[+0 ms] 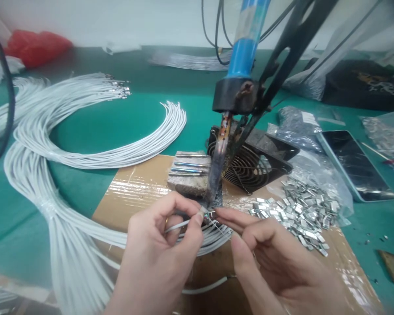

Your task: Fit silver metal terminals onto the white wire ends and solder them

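My left hand point(164, 245) is closed, with thumb and index finger pinching a white cable point(177, 226) near its end. At those fingertips sits a small shiny metal connector point(210, 215). My right hand point(276, 253) reaches in from the other side, its index fingertip touching the connector and its thumb apart below. Just above the connector is the dark tip of a soldering iron point(218, 162) with a blue handle, held by a black stand point(282, 48). More white cable ends point(213, 245) lie under the hands, partly hidden by them.
A block with metal sticks point(188, 175) and a black fan point(252, 162) stand behind the hands. Loose metal connector shells point(302, 210) are heaped at the right, near a phone point(354, 164). Bundled white cables point(68, 192) fill the left, over cardboard point(128, 197) and a green mat point(138, 113).
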Demonstrator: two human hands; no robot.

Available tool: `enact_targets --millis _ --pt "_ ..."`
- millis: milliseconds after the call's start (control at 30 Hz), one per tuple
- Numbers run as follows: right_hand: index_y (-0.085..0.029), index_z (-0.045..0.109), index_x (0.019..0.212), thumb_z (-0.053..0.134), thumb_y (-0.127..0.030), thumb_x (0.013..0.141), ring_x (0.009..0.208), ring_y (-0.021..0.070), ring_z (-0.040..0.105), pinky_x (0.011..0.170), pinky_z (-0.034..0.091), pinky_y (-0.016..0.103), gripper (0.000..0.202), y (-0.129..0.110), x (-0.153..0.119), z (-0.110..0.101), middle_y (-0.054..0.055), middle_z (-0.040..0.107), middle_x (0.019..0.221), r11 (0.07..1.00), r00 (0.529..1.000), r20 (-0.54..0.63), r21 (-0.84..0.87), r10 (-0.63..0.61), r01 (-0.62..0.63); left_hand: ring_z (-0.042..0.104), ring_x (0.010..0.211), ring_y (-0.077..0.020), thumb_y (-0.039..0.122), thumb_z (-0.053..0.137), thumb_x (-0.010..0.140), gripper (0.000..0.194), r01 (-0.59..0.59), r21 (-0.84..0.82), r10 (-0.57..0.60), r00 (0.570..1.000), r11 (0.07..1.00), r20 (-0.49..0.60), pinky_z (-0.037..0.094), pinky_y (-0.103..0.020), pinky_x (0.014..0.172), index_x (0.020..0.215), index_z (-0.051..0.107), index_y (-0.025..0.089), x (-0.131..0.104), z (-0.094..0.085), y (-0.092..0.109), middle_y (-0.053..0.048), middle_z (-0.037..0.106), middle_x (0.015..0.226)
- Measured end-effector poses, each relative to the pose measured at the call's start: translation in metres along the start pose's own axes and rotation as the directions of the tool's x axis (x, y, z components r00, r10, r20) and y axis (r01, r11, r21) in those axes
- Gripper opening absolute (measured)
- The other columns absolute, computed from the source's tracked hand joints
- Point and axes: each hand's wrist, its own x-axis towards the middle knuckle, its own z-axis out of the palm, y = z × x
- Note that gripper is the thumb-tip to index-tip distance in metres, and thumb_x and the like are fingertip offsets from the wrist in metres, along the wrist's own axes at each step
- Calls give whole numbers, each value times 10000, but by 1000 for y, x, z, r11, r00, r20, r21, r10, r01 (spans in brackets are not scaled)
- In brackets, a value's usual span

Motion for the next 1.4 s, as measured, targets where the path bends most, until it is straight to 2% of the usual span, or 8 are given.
enact_targets --millis 133,267,400,533,700,900,1233,1400 --pt "-280 727 785 777 -203 995 1032 166 909 872 662 105 230 0 9 -3 -6 924 1183 998 994 109 58 -28 22 535 459 -125 374 761 711 170 10 -43 -11 999 999 -40 404 -192 390 642 766 218 4 5 4 -34 744 604" --pt "-284 712 790 764 -150 1002 1047 126 901 902 640 76 256 -1 14 -2 -42 924 1169 996 996 88 89 -34 26 540 456 -97 304 803 752 111 -36 -76 35 999 996 -21 406 -153 407 683 782 220 5 5 1 8 718 597" --pt "-274 727 781 787 -122 983 1080 162 901 919 662 111 260 0 18 -3 -12 926 1179 993 991 109 94 -83 73 432 437 -71 301 812 755 108 16 -131 -25 997 991 -72 343 -138 398 691 775 222 3 7 3 55 604 520" --pt "-276 745 789 815 -168 998 1075 175 903 903 672 119 245 2 22 -9 -3 928 1176 990 984 143 112 -105 90 411 420 -66 294 809 739 115 -38 -134 28 997 990 -78 330 -131 383 663 773 215 6 7 3 62 563 487" --pt "-273 747 779 817 -194 1006 1084 180 902 905 668 118 251 -1 21 -10 12 927 1182 991 985 143 109 -93 78 472 454 -67 280 836 766 92 -37 -115 35 999 993 -26 382 -123 428 710 802 216 6 4 4 61 594 536" --pt "-279 739 811 792 -142 1014 1136 146 885 956 636 92 252 0 21 -6 -31 916 1231 992 982 151 79 -109 98 486 490 -81 287 829 751 92 -9 -136 -1 997 991 -73 388 -155 441 695 794 224 3 5 10 27 716 633" --pt "-266 733 805 776 -146 1045 1156 151 880 965 636 93 272 2 19 -10 -5 913 1243 990 981 153 97 -119 105 414 443 -85 298 812 735 105 -63 -112 53 995 992 -90 335 -164 399 671 784 219 8 6 8 44 617 521" --pt "-263 760 787 813 -177 1018 1117 168 891 948 664 132 252 0 18 -6 17 916 1213 991 989 127 123 -72 56 435 446 -81 270 796 739 98 -91 -107 81 992 990 -98 342 -160 397 659 782 216 7 8 7 23 684 564"
